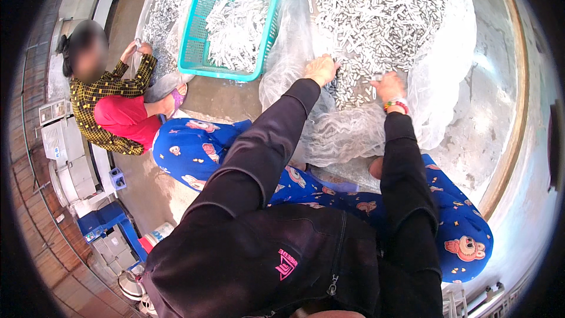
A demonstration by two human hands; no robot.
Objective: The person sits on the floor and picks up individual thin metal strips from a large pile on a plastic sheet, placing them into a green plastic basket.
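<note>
Many small, slender white pieces with dark middles (pixel 376 12) lie spread on a translucent white mesh sheet (pixel 447 82) in front of me; their kind is too small to tell. At the pile's near left edge, my left hand (pixel 322 69) is closed, its fingers bent down at some darker pieces; what it holds is hidden. Further right, my right hand (pixel 389 87), with a colourful bead bracelet on the wrist, pinches at the near edge of the pile. A small white oblong piece shows at its fingertips.
A turquoise plastic basket (pixel 185 53) with similar white pieces stands left of the pile. Beyond it, another mesh sheet (pixel 168 12) bears more pieces. A person in a yellow-and-black patterned top (pixel 126 85) crouches there. Grey machines (pixel 65 147) line the far left; a wall edge (pixel 521 82) runs along the right.
</note>
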